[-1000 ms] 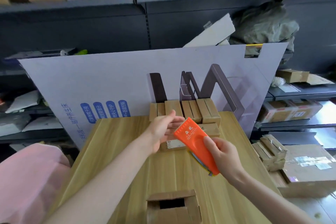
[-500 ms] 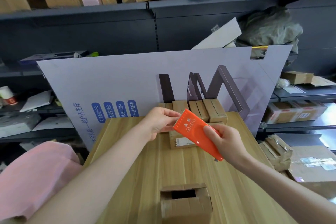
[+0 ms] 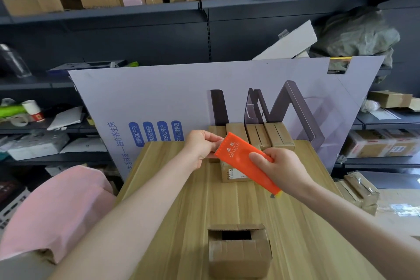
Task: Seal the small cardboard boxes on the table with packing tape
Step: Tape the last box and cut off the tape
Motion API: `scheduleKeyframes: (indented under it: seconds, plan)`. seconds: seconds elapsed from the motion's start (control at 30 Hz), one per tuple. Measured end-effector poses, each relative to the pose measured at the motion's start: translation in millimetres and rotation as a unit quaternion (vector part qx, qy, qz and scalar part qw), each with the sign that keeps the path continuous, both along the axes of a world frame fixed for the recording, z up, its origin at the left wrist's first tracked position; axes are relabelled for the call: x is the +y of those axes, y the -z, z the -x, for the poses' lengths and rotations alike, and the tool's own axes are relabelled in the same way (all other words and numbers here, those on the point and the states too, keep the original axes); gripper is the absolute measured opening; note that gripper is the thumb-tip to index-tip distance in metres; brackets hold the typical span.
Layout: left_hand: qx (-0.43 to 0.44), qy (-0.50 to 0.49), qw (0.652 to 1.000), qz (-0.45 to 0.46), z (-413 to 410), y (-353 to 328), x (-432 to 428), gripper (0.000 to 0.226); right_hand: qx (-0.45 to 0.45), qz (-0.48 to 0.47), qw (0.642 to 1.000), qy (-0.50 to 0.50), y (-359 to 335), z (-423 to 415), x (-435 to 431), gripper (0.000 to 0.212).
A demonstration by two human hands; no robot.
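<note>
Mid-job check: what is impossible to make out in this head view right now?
Head view only:
Tape end: too thin and clear to see at the left hand, by the toothed edge of the orange plastic tape dispenser.
Tape roll: hidden by the dispenser shell and the right hand.
Top seam of the labelled small cardboard box: covered by the dispenser.
Inside of the open-topped small cardboard box: too dark.

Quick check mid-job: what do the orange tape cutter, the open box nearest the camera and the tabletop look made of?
Orange tape cutter: likely moulded plastic, smooth and uniformly bright, with a toothed edge. Open box: brown cardboard, matte, with creased flaps. Tabletop: pale wood-grain surface with a faint sheen; solid wood or laminate, cannot tell.
</note>
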State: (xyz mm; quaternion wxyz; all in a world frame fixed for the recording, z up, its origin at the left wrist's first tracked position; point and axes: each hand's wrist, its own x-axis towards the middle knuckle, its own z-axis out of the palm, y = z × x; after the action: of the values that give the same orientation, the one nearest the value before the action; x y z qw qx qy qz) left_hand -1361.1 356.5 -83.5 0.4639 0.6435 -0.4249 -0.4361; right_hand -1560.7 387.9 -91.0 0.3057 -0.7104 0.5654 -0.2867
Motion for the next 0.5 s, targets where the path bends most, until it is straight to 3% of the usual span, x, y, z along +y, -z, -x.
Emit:
scheduleKeyframes:
  seconds: [0.23, 0.37, 0.5]
  plan:
    - [-0.042, -0.136, 0.990, -0.016, -71.7, 36.3, 8.9, 0.012, 0.086, -0.053, 0.995, 0.005, 38.0, 58.8, -1.1, 0.045]
    - [-0.047, -0.139, 0.987, -0.071, -74.8, 91.1, 39.4, 0.007, 0.170, -0.106, 0.979, -0.022, 67.0, 76.4, -1.5, 0.038]
    - [-0.015, -0.170, 0.979, -0.110, -60.8, 145.5, 69.0, 0.006, 0.281, -0.123, 0.951, -0.049, 95.2, 80.6, -10.0, 0.046]
